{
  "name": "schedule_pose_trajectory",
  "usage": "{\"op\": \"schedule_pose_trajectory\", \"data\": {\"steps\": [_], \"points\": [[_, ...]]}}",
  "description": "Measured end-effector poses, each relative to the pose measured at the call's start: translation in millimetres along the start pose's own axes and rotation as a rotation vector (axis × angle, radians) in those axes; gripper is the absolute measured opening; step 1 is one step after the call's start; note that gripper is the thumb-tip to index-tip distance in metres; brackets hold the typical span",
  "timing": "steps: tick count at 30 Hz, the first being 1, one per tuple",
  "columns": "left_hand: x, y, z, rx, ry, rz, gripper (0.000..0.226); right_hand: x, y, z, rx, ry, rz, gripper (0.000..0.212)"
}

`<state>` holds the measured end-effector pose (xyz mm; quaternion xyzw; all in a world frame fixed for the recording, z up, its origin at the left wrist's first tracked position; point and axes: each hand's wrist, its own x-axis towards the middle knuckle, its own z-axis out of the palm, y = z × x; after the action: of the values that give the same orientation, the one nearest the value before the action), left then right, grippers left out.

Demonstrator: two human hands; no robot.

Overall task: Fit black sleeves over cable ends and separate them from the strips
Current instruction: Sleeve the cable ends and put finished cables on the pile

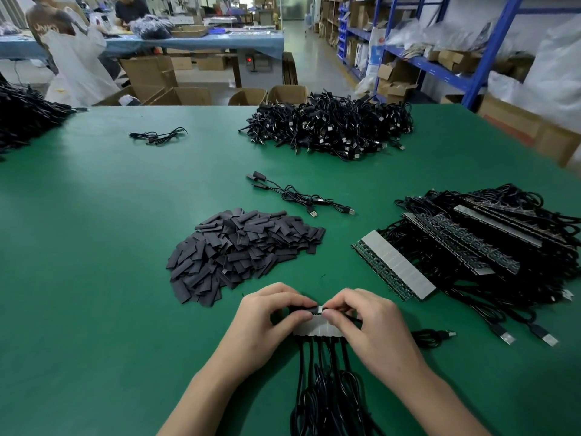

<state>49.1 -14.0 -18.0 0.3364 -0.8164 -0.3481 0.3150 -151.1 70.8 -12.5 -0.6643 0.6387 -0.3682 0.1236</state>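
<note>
My left hand (267,319) pinches a black sleeve (303,309) at the near middle of the green table (94,247). My right hand (367,322) grips the top edge of a grey strip (314,328) right beside the sleeve. Several black cables (320,372) hang from the strip's lower edge toward me. The fingers hide where the sleeve and the strip meet. A heap of loose black sleeves (242,250) lies just beyond my left hand. More strips with cables (471,247) are stacked to the right.
Two sleeved cables (298,196) lie in the table's middle, a big pile of cables (330,127) behind them, one loose cable (157,136) at the far left. Another dark pile (25,118) sits at the left edge. Cardboard boxes, blue shelving and people stand beyond.
</note>
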Motion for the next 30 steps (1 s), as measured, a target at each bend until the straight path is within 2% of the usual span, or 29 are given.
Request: {"op": "schedule_pose_trajectory", "data": {"steps": [4,8,13,16,22,30], "points": [[-0.2,0.7,2.9,-0.025,0.011,-0.01,0.014,0.9,3.0,1.5,0.012,-0.001,0.051,0.01],[-2.6,1.8,1.9,-0.049,0.075,0.014,0.026,1.9,5.2,3.9,0.079,-0.002,0.123,0.015],[-4.5,4.4,3.8,0.174,0.136,0.218,0.02,1.0,4.2,2.5,0.136,-0.038,0.142,0.015],[-3.6,3.9,2.6,0.282,0.198,0.309,0.011,0.8,2.0,2.1,0.137,-0.084,0.13,0.005],[-5.8,3.3,-0.4,0.078,0.116,0.152,0.019,0.5,-0.8,-1.9,-0.013,-0.079,0.067,0.004],[-5.9,4.6,0.1,0.073,0.107,0.108,0.021,-0.1,-4.8,-5.3,-0.034,-0.052,0.007,0.004]]}}
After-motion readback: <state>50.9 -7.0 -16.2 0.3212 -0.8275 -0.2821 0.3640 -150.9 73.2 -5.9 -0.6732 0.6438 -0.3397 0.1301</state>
